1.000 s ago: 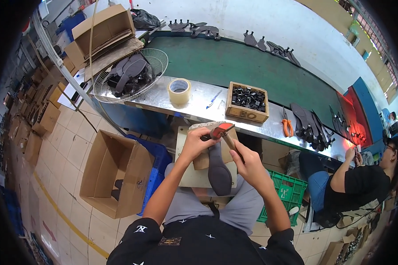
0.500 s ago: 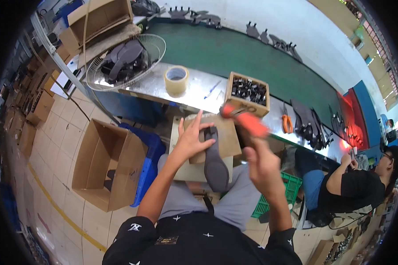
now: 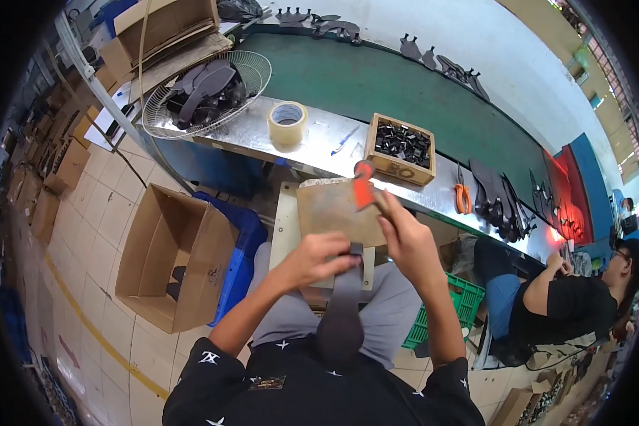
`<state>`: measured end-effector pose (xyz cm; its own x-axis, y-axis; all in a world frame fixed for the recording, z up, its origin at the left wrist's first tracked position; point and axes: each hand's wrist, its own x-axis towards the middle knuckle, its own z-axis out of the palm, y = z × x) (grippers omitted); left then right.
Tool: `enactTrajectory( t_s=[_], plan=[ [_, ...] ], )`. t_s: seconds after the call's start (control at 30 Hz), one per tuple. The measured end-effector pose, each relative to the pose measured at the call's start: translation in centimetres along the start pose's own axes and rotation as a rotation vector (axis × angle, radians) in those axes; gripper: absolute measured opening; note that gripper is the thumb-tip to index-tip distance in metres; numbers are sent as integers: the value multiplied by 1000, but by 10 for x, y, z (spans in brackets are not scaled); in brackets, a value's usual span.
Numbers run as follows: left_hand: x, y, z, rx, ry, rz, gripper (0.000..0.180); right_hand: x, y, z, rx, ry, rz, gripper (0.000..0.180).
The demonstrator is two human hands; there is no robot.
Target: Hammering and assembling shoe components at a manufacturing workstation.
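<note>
My left hand (image 3: pixel 316 259) is closed on the narrow end of a dark grey sandal sole (image 3: pixel 341 323), beside a small dark clip (image 3: pixel 356 249) at its tip. The sole's wide end hangs over my lap, close to my shirt. In my right hand (image 3: pixel 410 245) is a hammer (image 3: pixel 363 193) with a red-orange head, held above the right side of the work board. Under both hands lies the flat brownish board (image 3: pixel 326 209), resting on a pale stand (image 3: pixel 287 213) between my knees.
Along the metal bench stand a wire basket (image 3: pixel 263 82) of dark soles, a tape roll (image 3: pixel 287 128), a wooden box (image 3: pixel 401 170) of small black clips and orange-handled pliers (image 3: pixel 463 199). A cardboard box (image 3: pixel 138 270) sits left, a green crate (image 3: pixel 465 298) right. A co-worker (image 3: pixel 575 305) sits at far right.
The sole has come off the board toward my body, with my left hand now closed on its narrow end. My right hand has drawn slightly left, and the hammer has swung more upright.
</note>
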<state>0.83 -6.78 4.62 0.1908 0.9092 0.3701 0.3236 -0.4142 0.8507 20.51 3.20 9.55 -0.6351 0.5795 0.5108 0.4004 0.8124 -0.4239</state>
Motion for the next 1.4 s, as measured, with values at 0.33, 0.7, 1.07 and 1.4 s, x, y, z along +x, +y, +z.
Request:
enactTrajectory(
  t_s=[0.33,0.7,1.07,1.4],
  plan=[
    [-35,103,2,-672,-148,-446,25,-14,-23,-33,547,-415,-49,34],
    [-23,108,14,-1116,-739,-427,32,-40,-55,-38,1095,-398,-487,37],
    [-12,103,-20,-552,-431,-392,30,-36,-21,-38,711,-328,-378,44],
    [60,-1,-305,814,1240,-36,67,-91,93,-53,190,136,534,25]
  ],
)
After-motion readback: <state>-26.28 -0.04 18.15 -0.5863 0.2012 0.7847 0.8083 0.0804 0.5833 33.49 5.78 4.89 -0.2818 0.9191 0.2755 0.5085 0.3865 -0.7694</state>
